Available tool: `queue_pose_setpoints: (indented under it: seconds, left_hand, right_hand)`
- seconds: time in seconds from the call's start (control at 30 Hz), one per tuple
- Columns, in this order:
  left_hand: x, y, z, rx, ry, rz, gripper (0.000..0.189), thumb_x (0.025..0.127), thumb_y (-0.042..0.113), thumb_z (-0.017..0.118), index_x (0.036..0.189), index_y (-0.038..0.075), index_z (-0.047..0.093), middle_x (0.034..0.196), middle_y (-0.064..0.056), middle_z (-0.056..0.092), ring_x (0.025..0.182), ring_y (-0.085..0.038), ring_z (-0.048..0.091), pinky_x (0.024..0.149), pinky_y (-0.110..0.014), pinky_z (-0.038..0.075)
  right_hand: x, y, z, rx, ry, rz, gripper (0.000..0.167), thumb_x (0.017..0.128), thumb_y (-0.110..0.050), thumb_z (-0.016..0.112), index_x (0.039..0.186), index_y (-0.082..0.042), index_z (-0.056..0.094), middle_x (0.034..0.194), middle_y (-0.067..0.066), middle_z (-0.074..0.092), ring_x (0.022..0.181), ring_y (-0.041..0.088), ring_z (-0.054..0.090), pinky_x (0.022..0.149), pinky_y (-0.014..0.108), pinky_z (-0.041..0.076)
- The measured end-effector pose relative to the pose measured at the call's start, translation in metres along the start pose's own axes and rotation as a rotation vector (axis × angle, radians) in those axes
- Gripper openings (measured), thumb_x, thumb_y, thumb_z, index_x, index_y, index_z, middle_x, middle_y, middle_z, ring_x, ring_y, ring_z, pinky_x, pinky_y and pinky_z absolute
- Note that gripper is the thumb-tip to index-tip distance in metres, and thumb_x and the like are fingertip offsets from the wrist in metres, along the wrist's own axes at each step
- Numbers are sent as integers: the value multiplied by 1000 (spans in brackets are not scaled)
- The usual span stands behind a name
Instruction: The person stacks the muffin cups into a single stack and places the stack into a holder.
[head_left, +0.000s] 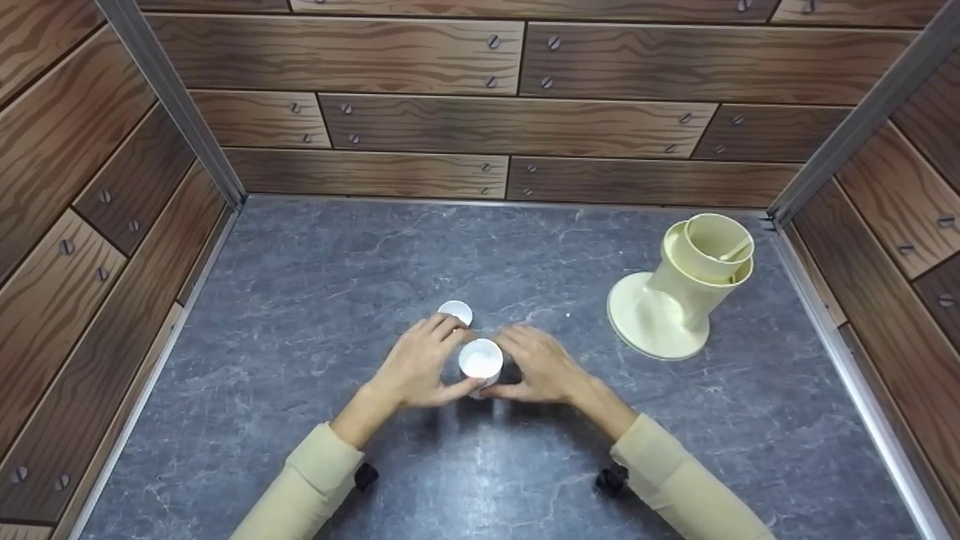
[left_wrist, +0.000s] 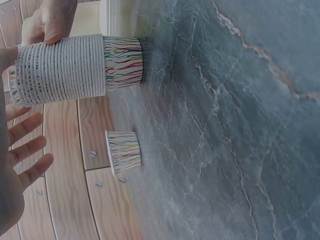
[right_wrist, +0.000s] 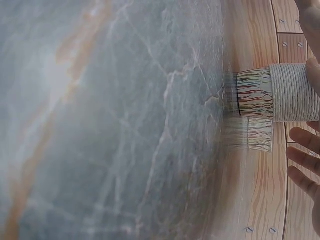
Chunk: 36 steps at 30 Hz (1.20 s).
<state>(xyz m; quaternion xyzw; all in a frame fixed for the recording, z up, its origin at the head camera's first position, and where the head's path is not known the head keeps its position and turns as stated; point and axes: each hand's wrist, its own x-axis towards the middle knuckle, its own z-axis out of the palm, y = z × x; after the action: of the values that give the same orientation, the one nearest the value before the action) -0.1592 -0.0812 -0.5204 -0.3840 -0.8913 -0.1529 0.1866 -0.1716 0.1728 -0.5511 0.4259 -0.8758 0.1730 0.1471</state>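
Observation:
A tall stack of paper cups [left_wrist: 62, 67], white inside with coloured wavy lines outside, stands upright on the table. From above, only its top cup [head_left: 481, 358] shows. My left hand [head_left: 424, 364] and right hand [head_left: 544, 367] hold the stack near its top from either side. Both thumbs lie on its near side, and the index fingers reach around toward the back. The other left fingers [left_wrist: 31, 145] and right fingers [right_wrist: 305, 155] stand spread, off the cups. A single paper cup [left_wrist: 124, 151] sits upright just behind the stack; its white mouth [head_left: 455, 310] is partly covered by my left fingers.
To the right stands a cream-coloured stand [head_left: 660, 319] with a round base and a wide tube, a smaller cup-like piece [head_left: 716, 240] nested in its top. Wood-patterned walls [head_left: 420, 124] with metal edges border the grey marbled table [head_left: 337, 262] at the back and sides.

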Motion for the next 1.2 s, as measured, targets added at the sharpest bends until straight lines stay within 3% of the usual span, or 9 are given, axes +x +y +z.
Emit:
queue_pose_setpoints:
  seconds: [0.37,1.2]
  left_hand:
    - [-1,0,3,-19,8,10,60,89,67,67,124,17,68,122,-2,68,116,-21,64,87,-40,57]
    - [-2,-3,6,-40,-5,17,62,90,68,66,126,17,67,123,-2,68,117,-20,64,92,-39,56]
  right_hand:
    - [-1,-1,0,-25,15,-1,77,81,-69,79,129,-9,68,119,8,75,115,26,71,105,43,57]
    - [-1,-1,-1,3,4,1,77,84,-69,77,131,-8,67,121,8,75,116,27,71,106,45,57]
